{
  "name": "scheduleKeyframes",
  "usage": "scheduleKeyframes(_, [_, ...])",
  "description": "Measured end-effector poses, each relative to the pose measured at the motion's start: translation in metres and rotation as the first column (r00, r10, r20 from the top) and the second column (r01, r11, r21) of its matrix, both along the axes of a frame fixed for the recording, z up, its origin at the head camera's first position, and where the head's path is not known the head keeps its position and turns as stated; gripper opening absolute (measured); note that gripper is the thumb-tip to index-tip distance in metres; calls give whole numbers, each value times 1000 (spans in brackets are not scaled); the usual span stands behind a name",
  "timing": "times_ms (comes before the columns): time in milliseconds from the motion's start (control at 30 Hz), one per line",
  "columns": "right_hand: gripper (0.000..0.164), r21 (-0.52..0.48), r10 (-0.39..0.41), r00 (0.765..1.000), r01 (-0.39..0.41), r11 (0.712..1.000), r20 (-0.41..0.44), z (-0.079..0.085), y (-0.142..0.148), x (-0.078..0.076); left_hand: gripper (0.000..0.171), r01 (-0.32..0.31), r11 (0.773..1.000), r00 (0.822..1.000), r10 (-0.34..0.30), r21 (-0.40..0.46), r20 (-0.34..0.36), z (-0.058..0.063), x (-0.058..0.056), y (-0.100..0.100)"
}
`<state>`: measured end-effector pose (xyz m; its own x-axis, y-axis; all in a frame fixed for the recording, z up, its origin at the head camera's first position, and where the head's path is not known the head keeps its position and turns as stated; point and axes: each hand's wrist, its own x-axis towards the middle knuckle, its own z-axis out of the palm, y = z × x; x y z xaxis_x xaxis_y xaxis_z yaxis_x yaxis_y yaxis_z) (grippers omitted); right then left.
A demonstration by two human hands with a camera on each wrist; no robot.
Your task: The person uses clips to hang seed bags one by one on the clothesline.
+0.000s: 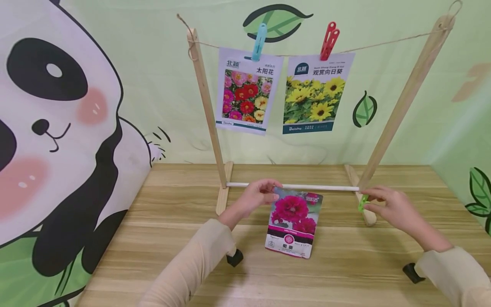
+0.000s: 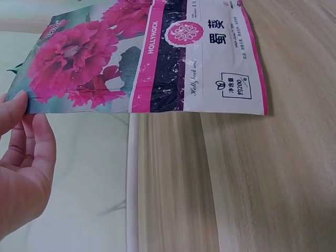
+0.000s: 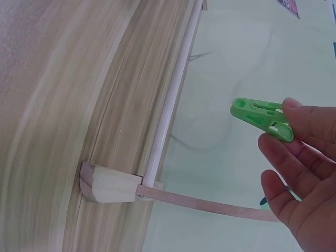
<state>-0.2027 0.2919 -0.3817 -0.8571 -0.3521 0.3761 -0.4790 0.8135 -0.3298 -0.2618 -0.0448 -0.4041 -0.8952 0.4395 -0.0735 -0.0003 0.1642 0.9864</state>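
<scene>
My left hand [image 1: 258,198] pinches the top left corner of a hollyhock seed packet [image 1: 293,224], which hangs upright in front of the white crossbar [image 1: 322,187]. In the left wrist view the packet [image 2: 152,58] shows pink flowers, with the thumb on its edge. My right hand [image 1: 393,207] pinches a green clothespin [image 1: 362,203] between thumb and fingers, near the stand's right foot. Closer in the right wrist view, the green clothespin [image 3: 260,116] is held by one end. From the twine [image 1: 387,45] above hang two other seed packets, one with mixed flowers [image 1: 245,96] and one with sunflowers [image 1: 316,100].
A blue clothespin [image 1: 259,41] and a red clothespin [image 1: 330,41] fasten the hanging packets. Wooden posts [image 1: 207,106] hold the twine at both ends, standing on the wood-grain table [image 1: 172,238]. Behind is a pale green backdrop with a printed panda [image 1: 76,140].
</scene>
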Motion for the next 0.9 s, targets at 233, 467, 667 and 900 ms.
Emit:
scheduleKeyframes(233, [34,-5,-3,1000,3,1000,-7,1,-2,-1,24,-6,1000,1000,6,4,5,4,0,2])
scheduleKeyframes(467, [34,-12,3,1000,-3,1000,4,3,-4,-2,25,-8,1000,1000,8,9,14,8,-2,5])
scheduleKeyframes(667, [33,-13,6,999,-6,1000,-33,6,-5,-4,26,-5,1000,1000,5,29,22,11,-2,7])
scheduleKeyframes(900, [34,-15,3,999,-4,1000,-50,9,-7,-5,25,-11,999,1000,11,37,19,14,-2,10])
